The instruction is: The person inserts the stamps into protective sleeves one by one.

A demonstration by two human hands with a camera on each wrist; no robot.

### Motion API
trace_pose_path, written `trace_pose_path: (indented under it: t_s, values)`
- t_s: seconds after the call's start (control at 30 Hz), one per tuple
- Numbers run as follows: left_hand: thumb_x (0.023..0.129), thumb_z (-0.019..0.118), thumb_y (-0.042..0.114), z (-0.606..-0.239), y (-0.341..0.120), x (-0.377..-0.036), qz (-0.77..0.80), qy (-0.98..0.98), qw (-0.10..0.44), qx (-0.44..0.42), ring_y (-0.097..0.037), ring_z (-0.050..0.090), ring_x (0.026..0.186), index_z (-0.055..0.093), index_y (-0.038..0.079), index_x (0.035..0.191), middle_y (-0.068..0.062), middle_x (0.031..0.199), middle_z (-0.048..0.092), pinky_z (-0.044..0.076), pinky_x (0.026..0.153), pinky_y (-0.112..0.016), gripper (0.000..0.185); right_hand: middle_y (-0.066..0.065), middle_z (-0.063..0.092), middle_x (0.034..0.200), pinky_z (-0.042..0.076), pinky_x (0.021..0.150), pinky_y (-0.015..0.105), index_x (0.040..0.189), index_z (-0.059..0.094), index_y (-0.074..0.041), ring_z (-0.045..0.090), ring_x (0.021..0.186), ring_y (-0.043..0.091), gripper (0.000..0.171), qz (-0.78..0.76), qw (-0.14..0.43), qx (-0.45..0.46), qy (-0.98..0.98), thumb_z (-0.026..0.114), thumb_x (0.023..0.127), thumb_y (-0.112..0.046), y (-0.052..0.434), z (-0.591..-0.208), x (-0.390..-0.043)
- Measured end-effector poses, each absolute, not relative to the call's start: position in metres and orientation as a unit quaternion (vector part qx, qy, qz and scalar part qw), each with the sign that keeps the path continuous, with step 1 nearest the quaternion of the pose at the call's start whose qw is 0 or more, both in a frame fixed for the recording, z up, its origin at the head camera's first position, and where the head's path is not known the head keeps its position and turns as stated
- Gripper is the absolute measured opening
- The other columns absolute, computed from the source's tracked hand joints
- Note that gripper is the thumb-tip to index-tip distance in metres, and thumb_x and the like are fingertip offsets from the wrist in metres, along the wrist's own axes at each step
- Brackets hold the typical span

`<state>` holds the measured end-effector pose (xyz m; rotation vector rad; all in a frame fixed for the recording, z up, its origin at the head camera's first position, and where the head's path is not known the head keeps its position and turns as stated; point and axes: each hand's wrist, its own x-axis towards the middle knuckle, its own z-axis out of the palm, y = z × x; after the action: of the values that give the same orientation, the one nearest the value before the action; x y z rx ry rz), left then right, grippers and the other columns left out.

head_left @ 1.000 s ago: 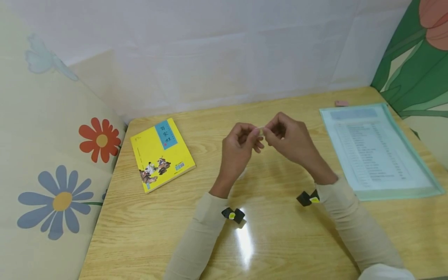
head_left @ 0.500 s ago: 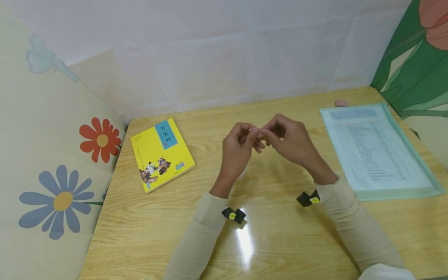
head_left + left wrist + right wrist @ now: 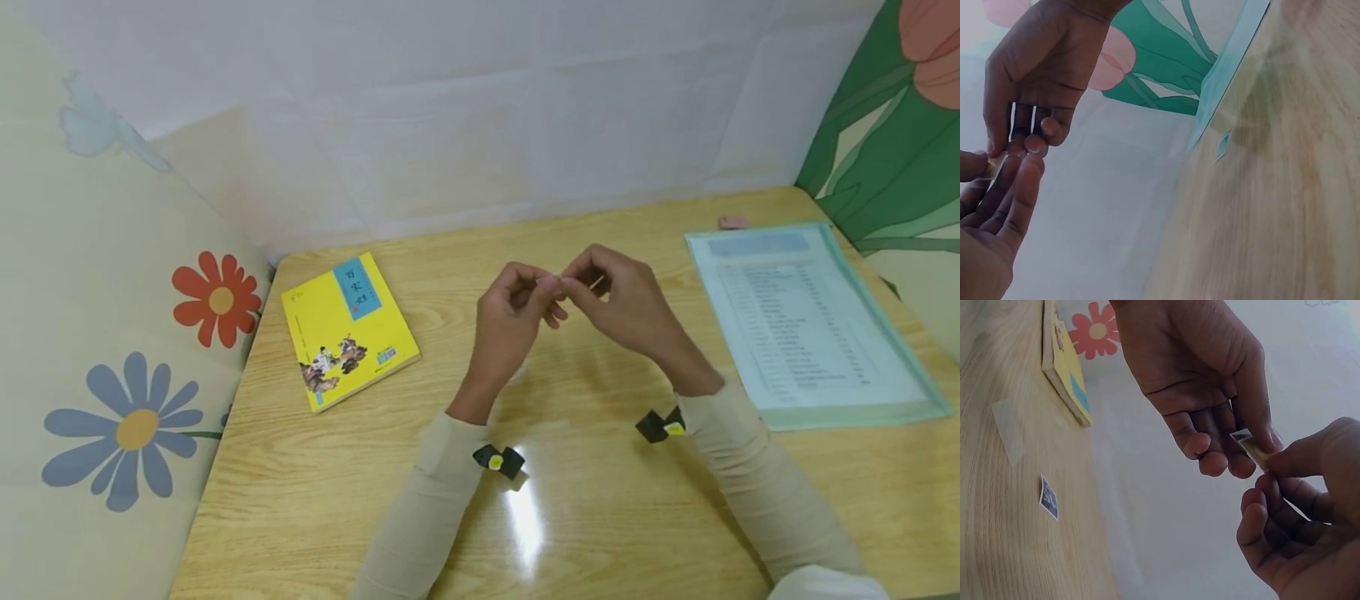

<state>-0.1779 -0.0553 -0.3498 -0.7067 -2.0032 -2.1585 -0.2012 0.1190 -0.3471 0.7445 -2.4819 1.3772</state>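
Now, far to the left, a yellow book (image 3: 348, 331) lies flat on the wooden surface (image 3: 570, 500); near the middle, both hands are up in the air above the surface, fingertips meeting; the left hand (image 3: 513, 312) has its fingers curled and pinches one end of a small thin strip (image 3: 1250, 449); the right hand (image 3: 622, 300) pinches the other end of the same strip between thumb and fingers; the strip is tiny, pale and partly see-through, and I cannot tell what it is made of; to the right, a green plastic folder (image 3: 806, 321) with a printed sheet lies flat; just behind it sits a small pink thing (image 3: 732, 222).
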Motion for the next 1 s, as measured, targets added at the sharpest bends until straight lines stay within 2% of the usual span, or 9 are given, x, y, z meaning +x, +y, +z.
trace_pose_path:
  t_s: [0.13, 0.3, 0.37, 0.43, 0.57, 0.7, 0.87, 1.0]
  values:
    - [0.094, 0.054, 0.012, -0.345, -0.060, -0.178, -0.685, -0.688, 0.039, -0.235, -0.040, 0.059, 0.074, 0.053, -0.003, 0.103, -0.023, 0.092, 0.060, 0.052, 0.064, -0.047, 0.017, -0.008, 0.059, 0.088, 0.051, 0.065, 0.030, 0.094, 0.057, -0.020, 0.058, 0.076, 0.010, 0.016, 0.477, 0.117, 0.260, -0.831, 0.058, 0.091, -0.036, 0.118, -0.349, -0.203]
    - [0.094, 0.056, 0.020, -0.346, -0.067, -0.183, -0.631, -0.741, 0.020, -0.230, -0.027, 0.060, 0.069, 0.056, 0.004, 0.098, -0.008, 0.088, 0.063, 0.052, 0.061, -0.040, 0.017, 0.003, 0.058, 0.092, 0.051, 0.066, 0.034, 0.096, 0.058, -0.008, 0.057, 0.079, 0.017, 0.012, 0.490, 0.123, 0.269, -0.820, 0.059, 0.092, -0.019, 0.111, -0.333, -0.190]
    - [0.094, 0.056, 0.027, -0.351, -0.070, -0.188, -0.609, -0.759, 0.006, -0.231, -0.023, 0.059, 0.068, 0.057, 0.008, 0.097, -0.005, 0.086, 0.063, 0.051, 0.060, -0.039, 0.019, 0.007, 0.058, 0.089, 0.049, 0.063, 0.033, 0.096, 0.058, -0.004, 0.056, 0.075, 0.020, 0.011, 0.494, 0.117, 0.266, -0.819, 0.059, 0.092, -0.014, 0.109, -0.325, -0.184]
    - [0.093, 0.056, 0.033, -0.356, -0.073, -0.193, -0.584, -0.779, -0.012, -0.230, -0.021, 0.059, 0.067, 0.057, 0.012, 0.098, -0.004, 0.084, 0.063, 0.051, 0.058, -0.039, 0.022, 0.008, 0.059, 0.086, 0.048, 0.060, 0.032, 0.096, 0.058, -0.005, 0.055, 0.071, 0.020, 0.011, 0.498, 0.103, 0.259, -0.821, 0.059, 0.092, -0.015, 0.109, -0.324, -0.185]
    - [0.093, 0.054, 0.037, -0.361, -0.085, -0.199, -0.482, -0.846, -0.034, -0.224, -0.015, 0.058, 0.068, 0.058, 0.016, 0.100, -0.001, 0.085, 0.062, 0.050, 0.057, -0.033, 0.022, 0.004, 0.059, 0.080, 0.046, 0.055, 0.032, 0.098, 0.057, -0.015, 0.054, 0.064, 0.016, 0.013, 0.490, 0.077, 0.247, -0.832, 0.055, 0.094, -0.027, 0.117, -0.346, -0.203]
    - [0.091, 0.058, 0.035, -0.361, -0.099, -0.196, -0.325, -0.928, -0.062, -0.174, -0.012, 0.053, 0.064, 0.059, 0.015, 0.090, 0.004, 0.079, 0.059, 0.045, 0.053, -0.027, 0.020, -0.002, 0.060, 0.085, 0.048, 0.062, 0.031, 0.097, 0.057, -0.022, 0.055, 0.073, 0.011, 0.016, 0.443, 0.027, 0.228, -0.867, 0.053, 0.094, -0.036, 0.126, -0.377, -0.224]
    - [0.081, 0.066, 0.050, -0.371, -0.105, -0.193, -0.139, -0.969, -0.168, -0.116, -0.014, 0.046, 0.057, 0.056, 0.013, 0.073, 0.001, 0.067, 0.052, 0.039, 0.047, -0.029, 0.039, -0.003, 0.059, 0.089, 0.048, 0.067, 0.031, 0.095, 0.061, -0.018, 0.055, 0.079, 0.014, 0.012, 0.346, -0.058, 0.201, -0.915, 0.055, 0.094, -0.028, 0.125, -0.409, -0.238]
    - [0.075, 0.071, 0.052, -0.380, -0.103, -0.191, -0.096, -0.970, -0.194, -0.113, -0.018, 0.049, 0.061, 0.056, 0.012, 0.075, -0.002, 0.070, 0.053, 0.042, 0.050, -0.034, 0.043, 0.001, 0.056, 0.088, 0.046, 0.068, 0.031, 0.093, 0.061, -0.015, 0.052, 0.080, 0.018, 0.008, 0.290, -0.076, 0.184, -0.936, 0.057, 0.092, -0.022, 0.122, -0.423, -0.241]
